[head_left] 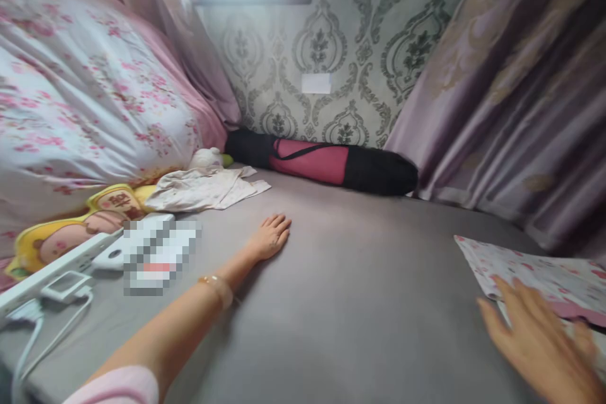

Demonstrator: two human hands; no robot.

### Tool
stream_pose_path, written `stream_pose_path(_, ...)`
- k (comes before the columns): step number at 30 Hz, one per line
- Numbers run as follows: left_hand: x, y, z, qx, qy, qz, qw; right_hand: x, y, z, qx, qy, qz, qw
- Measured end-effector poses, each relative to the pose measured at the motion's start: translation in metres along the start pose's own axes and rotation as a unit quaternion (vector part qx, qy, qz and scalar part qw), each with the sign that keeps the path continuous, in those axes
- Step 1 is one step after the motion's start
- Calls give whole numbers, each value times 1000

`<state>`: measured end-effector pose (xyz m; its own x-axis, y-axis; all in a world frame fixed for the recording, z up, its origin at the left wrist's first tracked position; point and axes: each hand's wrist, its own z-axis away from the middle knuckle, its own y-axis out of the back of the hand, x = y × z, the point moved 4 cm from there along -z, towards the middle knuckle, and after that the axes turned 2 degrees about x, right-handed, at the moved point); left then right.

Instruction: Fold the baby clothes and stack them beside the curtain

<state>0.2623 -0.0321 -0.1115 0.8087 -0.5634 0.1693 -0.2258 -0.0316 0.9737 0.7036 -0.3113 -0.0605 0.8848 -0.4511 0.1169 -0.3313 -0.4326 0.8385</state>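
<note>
My left hand [272, 237] rests palm down on the grey sheet [360, 278], fingers stretched out and holding nothing. A bangle [216, 290] circles that wrist. At the lower right, my right hand [540, 338] is slightly blurred, its fingers apart, over the near edge of a folded white cloth with a pink and red floral print [534, 265]. Whether it touches the cloth I cannot tell. A pink strip shows along the cloth's near side, and part of the cloth is hidden by the hand.
Along the wall lies a long black and pink bag [310, 161]. On the left are a crumpled pale cloth [203, 189], a yellow plush [66, 237], a white power strip [61, 265] with cables, and a white device [137, 237]. A floral-covered mound [95, 88] rises behind; curtains [511, 88] hang right.
</note>
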Motion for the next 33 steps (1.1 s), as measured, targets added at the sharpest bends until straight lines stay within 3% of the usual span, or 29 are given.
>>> stream_pose_path(7,-1,3,1,6,-4,22,1000,-189,-28,-7,-161,161,-144,963)
stream_pose_path(10,-3,1,-1,5,-9,38,999,-248,-23,-12,-214,207,-176,938)
stream_pose_path(13,-6,2,-4,11,-18,53,998,-288,-14,-13,-227,232,-203,924)
stream_pose_path(17,-19,17,-10,4,-54,90,994,-312,-14,-7,-231,246,-200,920)
stream_pose_path(19,-37,30,-13,3,-26,89,996,-314,-17,-5,-223,248,-192,923)
stream_pose_path(24,-113,75,-7,70,150,31,986,-316,-19,-3,-204,247,-183,930)
stream_pose_path(29,-181,118,14,120,300,-39,946,-317,-16,-2,-185,247,-182,934)
stream_pose_path(33,-218,136,34,108,396,-73,909,-316,-17,-1,-176,242,-191,935)
